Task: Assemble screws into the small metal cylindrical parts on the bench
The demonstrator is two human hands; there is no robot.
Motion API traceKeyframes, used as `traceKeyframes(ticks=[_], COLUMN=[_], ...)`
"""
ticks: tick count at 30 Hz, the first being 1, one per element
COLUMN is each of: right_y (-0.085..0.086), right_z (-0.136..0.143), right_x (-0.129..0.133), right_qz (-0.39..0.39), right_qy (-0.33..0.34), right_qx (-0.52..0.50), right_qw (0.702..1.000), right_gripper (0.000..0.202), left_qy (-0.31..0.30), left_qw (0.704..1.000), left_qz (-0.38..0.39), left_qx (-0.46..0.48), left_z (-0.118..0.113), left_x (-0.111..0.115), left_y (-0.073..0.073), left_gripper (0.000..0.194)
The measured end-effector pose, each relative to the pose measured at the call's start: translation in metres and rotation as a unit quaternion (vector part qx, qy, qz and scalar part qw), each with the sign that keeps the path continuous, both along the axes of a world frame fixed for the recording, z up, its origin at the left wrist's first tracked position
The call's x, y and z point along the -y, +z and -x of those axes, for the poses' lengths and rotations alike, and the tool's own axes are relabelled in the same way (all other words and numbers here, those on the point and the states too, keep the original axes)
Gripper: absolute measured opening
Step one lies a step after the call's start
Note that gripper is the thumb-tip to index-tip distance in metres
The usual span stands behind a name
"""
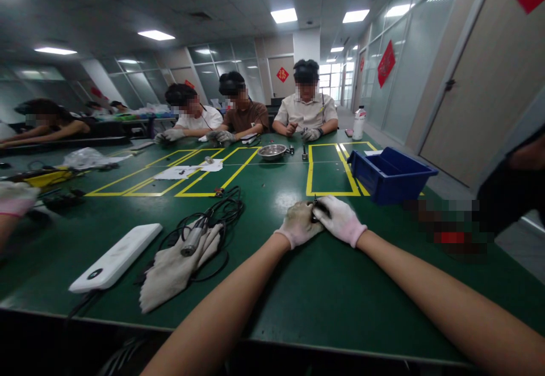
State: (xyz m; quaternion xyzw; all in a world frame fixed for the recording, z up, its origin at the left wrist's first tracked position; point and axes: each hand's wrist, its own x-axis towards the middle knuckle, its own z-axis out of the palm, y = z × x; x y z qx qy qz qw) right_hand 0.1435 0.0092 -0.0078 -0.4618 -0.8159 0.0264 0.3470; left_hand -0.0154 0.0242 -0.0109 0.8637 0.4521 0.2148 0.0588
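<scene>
Both hands wear light work gloves and meet over the green table (272, 285), in front of the yellow taped boxes. My left hand (300, 222), its glove stained, has its fingers closed around a small dark part (315, 205). From the other side my right hand (338, 217) closes on the same part, thumb and fingers against it. Most of the part is hidden by the gloves, so its kind does not show. A thin dark tip sticks up between the hands.
A blue bin (395, 180) stands to the right. Left lie a white power bank (117, 257), a spare glove (170, 276), a metal-bodied tool (195, 239) and black cable (232, 211). Farther off are a steel bowl (272, 151) and a white bottle (359, 124). Several people sit around.
</scene>
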Motion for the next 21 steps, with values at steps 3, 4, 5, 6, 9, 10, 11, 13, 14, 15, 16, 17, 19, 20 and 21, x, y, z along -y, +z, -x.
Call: traceKeyframes(ticks=[3, 4, 5, 6, 9, 10, 11, 13, 14, 15, 16, 17, 19, 20, 21], right_y=[0.001, 0.002, 0.003, 0.004, 0.010, 0.013, 0.016, 0.024, 0.028, 0.033, 0.037, 0.041, 0.047, 0.049, 0.049], right_z=[0.001, 0.001, 0.001, 0.000, -0.007, -0.010, -0.014, -0.024, -0.030, -0.037, -0.045, -0.053, -0.073, -0.083, -0.092], right_x=[0.002, 0.002, 0.003, 0.002, -0.001, -0.003, -0.004, -0.007, -0.008, -0.009, -0.011, -0.013, -0.018, -0.022, -0.025], right_qz=[-0.002, -0.007, -0.014, -0.024, -0.068, -0.087, -0.107, -0.147, -0.166, -0.183, -0.195, -0.205, -0.211, -0.203, -0.187], right_qy=[-0.011, -0.016, -0.022, -0.029, -0.049, -0.059, -0.071, -0.109, -0.135, -0.165, -0.195, -0.229, -0.294, -0.323, -0.347], right_qx=[0.018, 0.019, 0.019, 0.021, 0.035, 0.041, 0.046, 0.050, 0.050, 0.050, 0.051, 0.051, 0.055, 0.061, 0.070], right_qw=[1.000, 1.000, 0.999, 0.999, 0.996, 0.994, 0.991, 0.982, 0.976, 0.968, 0.960, 0.950, 0.931, 0.922, 0.916], right_gripper=[0.029, 0.030, 0.031, 0.031, 0.030, 0.030, 0.030, 0.030, 0.030, 0.030, 0.031, 0.032, 0.034, 0.036, 0.038], left_qy=[0.048, 0.071, 0.093, 0.114, 0.133, 0.122, 0.107, 0.076, 0.064, 0.054, 0.041, 0.025, -0.016, -0.036, -0.054], left_qw=[0.999, 0.997, 0.995, 0.993, 0.985, 0.981, 0.974, 0.950, 0.936, 0.922, 0.909, 0.896, 0.874, 0.866, 0.862], left_qz=[-0.011, -0.013, -0.014, -0.014, 0.005, 0.022, 0.045, 0.101, 0.130, 0.159, 0.189, 0.216, 0.263, 0.280, 0.293], left_qx=[0.007, 0.011, 0.018, 0.028, 0.106, 0.149, 0.197, 0.285, 0.320, 0.348, 0.370, 0.387, 0.408, 0.412, 0.411], left_z=[0.004, 0.006, 0.009, 0.013, 0.020, 0.021, 0.021, 0.017, 0.015, 0.012, 0.010, 0.008, 0.006, 0.006, 0.006], left_x=[-0.003, -0.004, -0.006, -0.009, -0.017, -0.019, -0.022, -0.024, -0.024, -0.024, -0.023, -0.021, -0.017, -0.014, -0.012], left_y=[-0.002, -0.003, -0.003, -0.004, -0.005, -0.005, -0.005, -0.006, -0.006, -0.006, -0.007, -0.006, -0.005, -0.004, -0.002], left_gripper=[0.035, 0.036, 0.038, 0.040, 0.050, 0.053, 0.056, 0.057, 0.056, 0.054, 0.054, 0.054, 0.056, 0.056, 0.056])
